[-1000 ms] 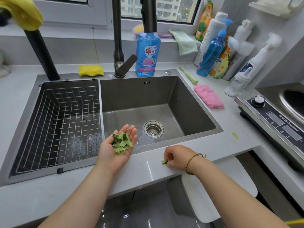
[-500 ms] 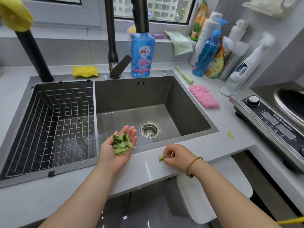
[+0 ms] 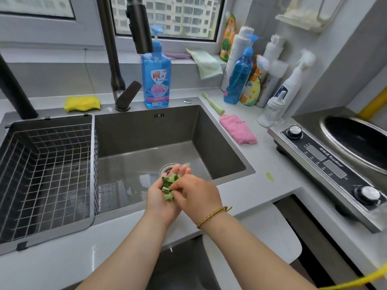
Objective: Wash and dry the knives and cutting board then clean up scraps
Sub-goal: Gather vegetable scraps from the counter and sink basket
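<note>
While L hand (image 3: 159, 203) cups scraps (image 3: 168, 183) palm-up, open | R hand (image 3: 199, 195) curled over them, grip unclear

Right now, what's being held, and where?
Green vegetable scraps rest in the cupped palm of the left hand; fingers of the right hand touch the pile, pinching unclear.

Left hand (image 3: 160, 198) cupped, right hand (image 3: 198, 195) overlapping
</note>
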The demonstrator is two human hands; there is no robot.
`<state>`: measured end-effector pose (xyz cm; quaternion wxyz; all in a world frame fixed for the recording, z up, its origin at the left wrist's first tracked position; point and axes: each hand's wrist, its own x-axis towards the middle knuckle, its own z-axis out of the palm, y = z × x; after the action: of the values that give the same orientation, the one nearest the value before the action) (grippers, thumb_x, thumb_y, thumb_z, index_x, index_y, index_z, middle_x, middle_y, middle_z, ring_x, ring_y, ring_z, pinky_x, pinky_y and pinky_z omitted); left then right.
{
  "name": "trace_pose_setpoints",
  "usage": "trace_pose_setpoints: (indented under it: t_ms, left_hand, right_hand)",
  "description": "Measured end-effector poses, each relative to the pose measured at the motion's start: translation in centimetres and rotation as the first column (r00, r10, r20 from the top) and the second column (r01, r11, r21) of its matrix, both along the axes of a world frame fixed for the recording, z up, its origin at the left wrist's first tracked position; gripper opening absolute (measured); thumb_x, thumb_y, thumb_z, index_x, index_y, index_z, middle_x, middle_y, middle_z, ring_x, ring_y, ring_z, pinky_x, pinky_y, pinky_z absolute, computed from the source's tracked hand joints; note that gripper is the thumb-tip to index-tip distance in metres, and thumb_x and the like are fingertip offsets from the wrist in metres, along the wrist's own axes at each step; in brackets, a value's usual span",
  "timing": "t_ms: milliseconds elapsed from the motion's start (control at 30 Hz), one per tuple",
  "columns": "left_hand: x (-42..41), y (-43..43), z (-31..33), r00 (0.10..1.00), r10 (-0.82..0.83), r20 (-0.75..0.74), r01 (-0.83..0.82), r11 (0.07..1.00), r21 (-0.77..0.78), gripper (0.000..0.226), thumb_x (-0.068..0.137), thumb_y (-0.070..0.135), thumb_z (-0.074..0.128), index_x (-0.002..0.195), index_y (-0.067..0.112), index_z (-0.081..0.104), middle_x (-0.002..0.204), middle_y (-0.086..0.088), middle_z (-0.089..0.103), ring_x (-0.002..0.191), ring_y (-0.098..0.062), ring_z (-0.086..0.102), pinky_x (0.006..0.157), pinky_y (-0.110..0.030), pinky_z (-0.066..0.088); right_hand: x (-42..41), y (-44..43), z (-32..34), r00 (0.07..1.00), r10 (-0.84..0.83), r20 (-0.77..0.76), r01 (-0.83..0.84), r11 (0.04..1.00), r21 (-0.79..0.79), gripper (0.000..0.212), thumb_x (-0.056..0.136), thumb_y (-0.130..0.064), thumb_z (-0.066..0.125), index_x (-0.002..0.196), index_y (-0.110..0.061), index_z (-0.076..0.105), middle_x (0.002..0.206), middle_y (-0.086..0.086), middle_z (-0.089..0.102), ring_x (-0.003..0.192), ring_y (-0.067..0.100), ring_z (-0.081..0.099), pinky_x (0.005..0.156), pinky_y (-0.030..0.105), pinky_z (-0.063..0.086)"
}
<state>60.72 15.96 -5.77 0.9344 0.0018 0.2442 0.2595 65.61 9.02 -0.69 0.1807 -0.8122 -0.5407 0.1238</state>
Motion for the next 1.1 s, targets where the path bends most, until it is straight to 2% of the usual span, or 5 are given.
trace_pose_setpoints:
  t_ms: [433,600,800,1000,1100]
  left_hand:
    - [1.9,-0.4,-0.3,1.000,-0.014,-0.020,0.014,1.000,-0.017,0.038,0.097,0.018,0.029,0.087,0.002,0.061,0.073,-0.014,0.070,0.061,-0.025,0.070,0.058,-0.037,0.057]
    - [1.3,1.3,-0.2,0.997,-0.038,-0.063,0.038,0.999,-0.002,0.039,0.097,0.017,0.030,0.084,0.002,0.063,0.073,-0.013,0.071,0.060,-0.024,0.070,0.056,-0.037,0.056]
    - [1.9,2.8,-0.3,0.992,-0.099,-0.084,0.101,0.995,0.024,0.037,0.097,0.018,0.028,0.089,0.003,0.060,0.071,-0.011,0.071,0.059,-0.022,0.070,0.055,-0.035,0.056]
    - [2.6,3.6,-0.4,0.988,-0.137,-0.073,0.137,0.991,-0.001,0.039,0.098,0.019,0.025,0.088,0.003,0.060,0.072,-0.012,0.071,0.059,-0.022,0.070,0.053,-0.034,0.056]
    - [3.1,3.9,-0.7,0.984,-0.160,-0.078,0.159,0.987,-0.020,0.040,0.098,0.020,0.024,0.089,0.004,0.060,0.071,-0.012,0.071,0.058,-0.022,0.070,0.052,-0.034,0.056]
  right_hand:
    - [3.8,-1.8,-2.3,0.953,-0.183,-0.242,0.237,0.946,0.220,0.015,0.087,-0.019,0.059,0.093,-0.011,0.070,0.098,0.004,0.067,0.071,0.003,0.048,0.064,0.016,0.037]
    - [6.9,-4.5,-4.7,0.848,-0.487,-0.208,0.466,0.873,-0.143,0.022,0.089,-0.019,0.053,0.109,-0.017,0.063,0.113,-0.004,0.062,0.102,0.012,0.055,0.087,0.020,0.041]
    - [5.6,-2.9,-6.2,0.888,-0.439,-0.138,0.396,0.882,-0.256,0.033,0.089,-0.035,0.054,0.118,-0.019,0.056,0.122,0.000,0.050,0.112,0.015,0.049,0.091,0.024,0.042]
    - [5.0,-1.5,-6.0,0.906,-0.412,-0.097,0.370,0.881,-0.295,0.019,0.091,-0.032,0.050,0.098,-0.019,0.061,0.117,0.001,0.054,0.114,0.017,0.045,0.089,0.024,0.041]
    - [5.0,-1.6,-6.1,0.902,-0.421,-0.100,0.381,0.882,-0.278,0.026,0.091,-0.026,0.049,0.067,-0.029,0.040,0.103,-0.001,0.054,0.097,0.015,0.049,0.077,0.022,0.038]
